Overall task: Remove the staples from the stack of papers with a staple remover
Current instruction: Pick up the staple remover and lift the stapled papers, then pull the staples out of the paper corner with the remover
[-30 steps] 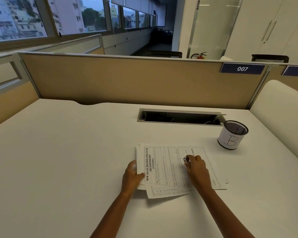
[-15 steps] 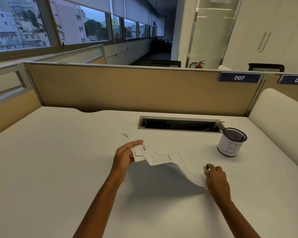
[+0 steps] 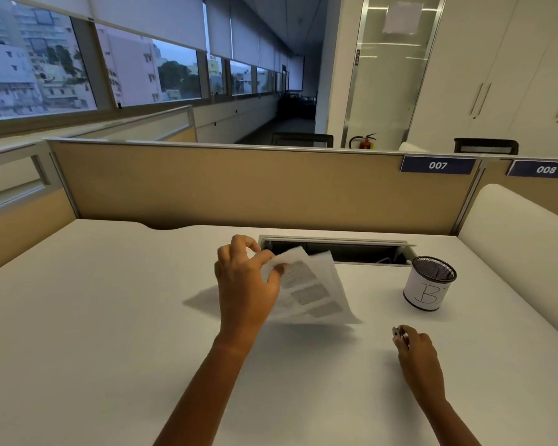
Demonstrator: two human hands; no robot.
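Head view: my left grip [image 3: 245, 284] is raised above the white table [image 3: 110, 333], the back of the hand toward me, with thumb and fingertips pinching the stack of papers [image 3: 313, 291] at its left edge. One finger curls free above the pinch. The stack hangs clear of the table, tilted, and its sheets fan out to the right and down from the pinch. Grey printed blocks show on the top sheet, but the text is too blurred to read. A shadow lies on the table under the sheets. In this view the far corner of the sheets overlaps the left end of the cable slot [image 3: 368, 252], a long dark opening with a metal frame set in the table near the tan partition [image 3: 239, 194].

My right grip [image 3: 417, 355] is low at the right, well apart from the papers, with its fingers curled round the staple remover [image 3: 399, 335]. Only the tool's small metallic end pokes out past my fingers, so I cannot tell how its jaws stand. Whether this hand rests on the table or is just above it, I cannot tell.

Beyond that hand stands a mesh pen cup [image 3: 430, 284], upright, wrapped in white paper with a handwritten B, near the right end of the slot. Blue plates reading 007 [image 3: 437, 165] and 008 [image 3: 545, 169] sit on the partition's top edge, and a red fire extinguisher [image 3: 364, 142] shows behind it
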